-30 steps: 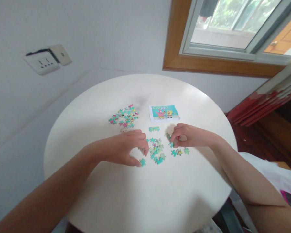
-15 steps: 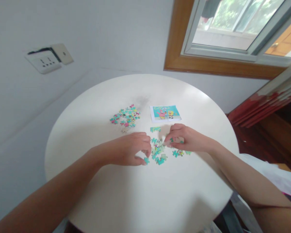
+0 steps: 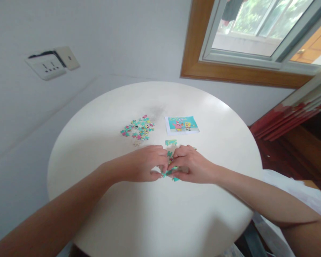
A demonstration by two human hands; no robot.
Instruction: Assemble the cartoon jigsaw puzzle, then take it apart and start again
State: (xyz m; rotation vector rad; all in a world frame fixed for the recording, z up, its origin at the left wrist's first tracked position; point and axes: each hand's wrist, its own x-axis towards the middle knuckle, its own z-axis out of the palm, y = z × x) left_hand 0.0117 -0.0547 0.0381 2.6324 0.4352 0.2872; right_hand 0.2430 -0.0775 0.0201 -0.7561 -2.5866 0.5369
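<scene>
Above the white round table, my left hand pinches a small teal jigsaw puzzle piece between thumb and forefinger. My right hand is close against it, its thumb and fingertips closed at the same spot on a teal puzzle piece. Whether the two pieces are joined I cannot tell. Loose puzzle pieces lie just beyond and beneath my fingers, partly hidden by the right hand. A short joined strip of puzzle pieces rests behind the hands.
A printed picture card with cartoon figures lies toward the back of the table. To its left spreads a pile of mixed puzzle pieces. The wall carries a socket, and a wood-framed window is at the upper right.
My right hand has moved left and nearer to me, meeting the left hand's fingertips and covering many of the loose pieces. My left hand has stayed nearly in place.
</scene>
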